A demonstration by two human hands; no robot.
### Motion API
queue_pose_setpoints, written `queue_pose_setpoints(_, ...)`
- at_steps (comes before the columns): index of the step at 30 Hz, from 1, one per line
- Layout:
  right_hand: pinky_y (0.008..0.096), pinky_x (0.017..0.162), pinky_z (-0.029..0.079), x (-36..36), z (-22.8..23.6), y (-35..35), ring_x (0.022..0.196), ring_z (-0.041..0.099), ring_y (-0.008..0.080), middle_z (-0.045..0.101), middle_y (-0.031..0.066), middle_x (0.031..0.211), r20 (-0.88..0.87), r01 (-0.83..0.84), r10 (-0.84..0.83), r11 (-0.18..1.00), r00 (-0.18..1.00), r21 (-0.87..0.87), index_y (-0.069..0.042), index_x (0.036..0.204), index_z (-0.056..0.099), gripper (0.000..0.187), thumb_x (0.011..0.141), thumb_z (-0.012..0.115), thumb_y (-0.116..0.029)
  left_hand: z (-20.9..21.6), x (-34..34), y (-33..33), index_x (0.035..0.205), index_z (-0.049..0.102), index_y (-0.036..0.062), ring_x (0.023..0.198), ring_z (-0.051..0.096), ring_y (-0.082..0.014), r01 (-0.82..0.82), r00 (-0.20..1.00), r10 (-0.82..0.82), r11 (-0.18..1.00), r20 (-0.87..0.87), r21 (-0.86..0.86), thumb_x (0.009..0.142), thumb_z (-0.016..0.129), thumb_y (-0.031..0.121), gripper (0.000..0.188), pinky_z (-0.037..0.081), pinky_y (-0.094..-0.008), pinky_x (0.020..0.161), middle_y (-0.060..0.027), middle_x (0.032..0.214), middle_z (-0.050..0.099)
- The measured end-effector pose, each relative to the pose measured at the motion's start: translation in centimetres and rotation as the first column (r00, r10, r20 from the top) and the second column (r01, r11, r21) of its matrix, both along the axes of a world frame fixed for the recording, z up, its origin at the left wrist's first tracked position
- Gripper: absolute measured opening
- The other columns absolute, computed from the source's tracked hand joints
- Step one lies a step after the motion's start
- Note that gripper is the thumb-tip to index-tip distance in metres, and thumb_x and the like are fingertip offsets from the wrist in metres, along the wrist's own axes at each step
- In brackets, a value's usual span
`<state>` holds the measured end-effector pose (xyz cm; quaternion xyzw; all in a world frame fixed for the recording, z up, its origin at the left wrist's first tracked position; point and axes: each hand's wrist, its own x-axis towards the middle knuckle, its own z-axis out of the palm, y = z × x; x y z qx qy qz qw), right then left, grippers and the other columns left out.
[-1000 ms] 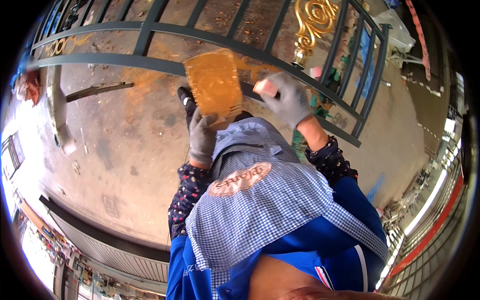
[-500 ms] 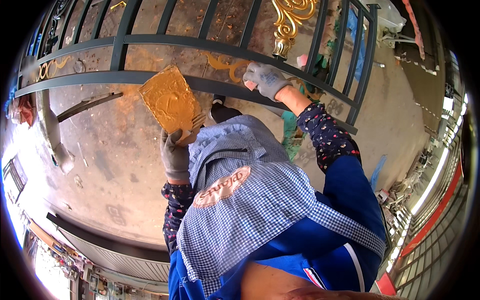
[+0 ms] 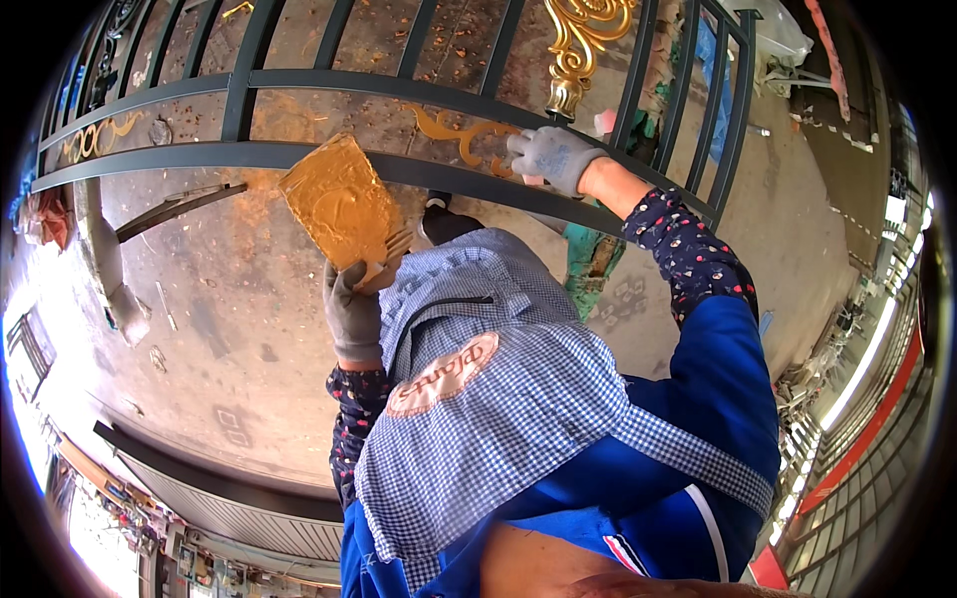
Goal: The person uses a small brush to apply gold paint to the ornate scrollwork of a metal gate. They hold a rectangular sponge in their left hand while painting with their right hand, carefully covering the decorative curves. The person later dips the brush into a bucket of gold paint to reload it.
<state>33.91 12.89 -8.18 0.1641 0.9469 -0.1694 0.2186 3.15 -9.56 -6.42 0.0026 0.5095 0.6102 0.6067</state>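
Note:
My gloved left hand [image 3: 354, 309] grips the lower corner of a square slab [image 3: 339, 199] smeared with thick gold-brown paint or paste. The slab is held over the lower rails of a dark metal fence panel [image 3: 299, 155]. My gloved right hand [image 3: 556, 159] is at the right end of a gold scroll ornament [image 3: 459, 135] between those rails. Its fingers are bent together, and a small pale pink patch shows beneath them; what they hold is mostly hidden.
A larger gold ornament [image 3: 573, 60] stands between the upper bars. Beyond the rails, near my right hand, is a small pink object [image 3: 604, 122]. Green ragged material [image 3: 595, 264] lies on the floor below the fence. Dark strips [image 3: 179, 209] lie at the left.
My right hand has shifted to the right along the scroll ornament, uncovering more of its curl. My left hand and the slab have barely moved.

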Motion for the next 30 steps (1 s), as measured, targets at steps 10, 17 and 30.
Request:
queue_pose_setpoints(10, 0.0396, 0.081, 0.051, 0.4, -1.5, -2.8, 0.096, 0.060, 0.0270, 0.054, 0.0077, 0.102, -0.226, 0.236, -0.219, 0.970, 0.949, 0.052, -0.013, 0.092, 0.060, 0.012, 0.081, 0.061, -0.009, -0.2, -0.3, 0.4, 0.131, 0.050, -0.0046, 0.118, 0.059, -0.0282, 0.018, 1.000, -0.018, 1.000, 0.026, 0.017, 0.088, 0.057, 0.007, 0.046, 0.047, -0.0379, 0.102, -0.0162, 0.127, 0.059)
queue_pose_setpoints(17, 0.0412, 0.076, 0.052, 1.2, 0.0, -4.2, 0.089, 0.063, 0.0287, 0.056, 0.0083, 0.093, -0.261, 0.606, -0.569, 0.790, 0.780, 0.089, -0.013, 0.087, 0.063, 0.012, 0.077, 0.065, -0.019, 0.3, 0.0, 1.0, 0.130, 0.050, -0.0044, 0.115, 0.060, -0.0271, 0.065, 0.998, -0.064, 0.998, -0.026, 0.022, 0.089, 0.056, 0.007, 0.043, 0.049, -0.0362, 0.099, -0.0158, 0.125, 0.060)
queue_pose_setpoints(30, 0.0480, 0.076, 0.053, 0.2, -3.0, -6.6, 0.091, 0.065, 0.0354, 0.062, 0.0133, 0.098, -0.325, 0.879, -0.826, 0.476, 0.461, 0.036, -0.010, 0.099, 0.061, 0.021, 0.081, 0.064, -0.021, -0.2, -0.4, 1.7, 0.129, 0.052, -0.0027, 0.117, 0.058, -0.0254, 0.098, 0.995, -0.097, 0.994, -0.023, 0.039, 0.089, 0.057, 0.009, 0.042, 0.046, -0.0356, 0.101, -0.0140, 0.125, 0.060)
